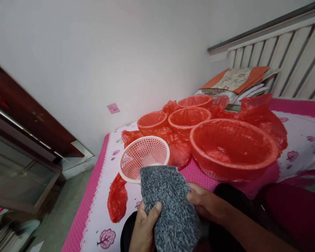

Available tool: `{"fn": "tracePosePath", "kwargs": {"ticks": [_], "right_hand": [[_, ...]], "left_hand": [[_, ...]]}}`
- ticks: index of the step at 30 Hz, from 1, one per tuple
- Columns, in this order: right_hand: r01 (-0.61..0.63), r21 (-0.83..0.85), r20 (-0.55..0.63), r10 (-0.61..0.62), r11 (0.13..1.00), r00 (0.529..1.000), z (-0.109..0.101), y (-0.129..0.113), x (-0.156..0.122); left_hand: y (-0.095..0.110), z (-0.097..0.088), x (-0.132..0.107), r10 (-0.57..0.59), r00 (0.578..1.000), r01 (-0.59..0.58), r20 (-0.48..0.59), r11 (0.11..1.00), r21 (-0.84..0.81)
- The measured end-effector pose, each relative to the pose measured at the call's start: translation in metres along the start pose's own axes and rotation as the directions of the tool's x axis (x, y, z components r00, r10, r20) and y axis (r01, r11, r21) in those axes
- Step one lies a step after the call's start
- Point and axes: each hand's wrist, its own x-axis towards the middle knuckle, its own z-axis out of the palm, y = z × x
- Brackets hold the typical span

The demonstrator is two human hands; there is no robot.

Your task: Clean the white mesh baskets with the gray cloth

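Observation:
My left hand (pixel 144 227) grips the lower left side of a grey fuzzy cloth (pixel 169 203), thumb pressed on its front. My right hand (pixel 207 203) holds the cloth's right edge, fingers tucked behind it. The cloth hangs in front of a small pale pink perforated basket (pixel 136 155) that lies tilted on the bed. A large red basket lined with red plastic (pixel 233 147) sits just right of it.
Three more red-lined baskets (pixel 187 117) stand farther back on the pink-and-white bedsheet (pixel 105 196). A loose red plastic bag (pixel 117 199) lies by the bed's left edge. Folded bedding (pixel 233 80) rests at the headboard. A wooden cabinet (pixel 21 140) stands left.

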Motion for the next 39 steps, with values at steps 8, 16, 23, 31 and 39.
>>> {"fn": "tracePosePath", "kwargs": {"ticks": [8,16,23,31,39], "right_hand": [[-0.031,-0.021,-0.228,0.025,0.999,0.973,-0.007,-0.008,0.0],[0.113,-0.257,-0.063,-0.133,0.96,0.989,-0.013,-0.029,-0.008],[0.301,-0.605,0.01,-0.371,0.737,0.929,-0.016,-0.046,-0.015],[0.139,0.023,-0.306,-0.125,0.99,0.944,-0.021,-0.02,-0.004],[0.013,0.232,-0.158,0.025,0.973,0.987,0.001,0.054,0.002]], "left_hand": [[-0.004,-0.01,0.007,0.028,1.0,-0.027,-0.013,0.998,0.055],[0.01,-0.006,0.001,-0.051,0.96,0.053,0.277,0.999,0.002],[0.001,0.006,0.004,0.021,0.96,-0.014,0.279,0.999,-0.029],[-0.021,0.022,0.006,0.161,0.986,-0.158,0.036,0.984,-0.081],[-0.048,0.027,0.018,0.284,0.956,-0.288,-0.08,0.957,-0.044]]}}
